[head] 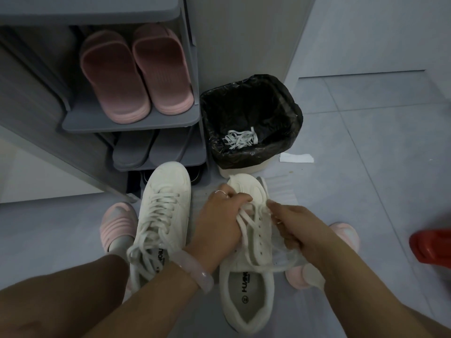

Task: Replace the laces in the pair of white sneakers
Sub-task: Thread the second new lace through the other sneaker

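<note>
Two white sneakers lie on the grey floor in front of me. The left sneaker (163, 211) is laced up, its lace ends loose near the heel. The right sneaker (246, 276) has a white lace (246, 217) crossing only its front eyelets. My left hand (219, 225) lies over the shoe's left side with its fingers curled round the lace. My right hand (292, 226) grips the shoe's right flank near the eyelets, fingertips at the lace. An old white lace (240, 140) is bunched inside the bin.
A bin with a black liner (251, 123) stands just beyond the right sneaker. A grey shoe rack (131, 123) at the left holds pink slippers (136, 71) and grey slippers. My feet wear pink slippers (117, 223). A red object (432, 245) sits at the right edge.
</note>
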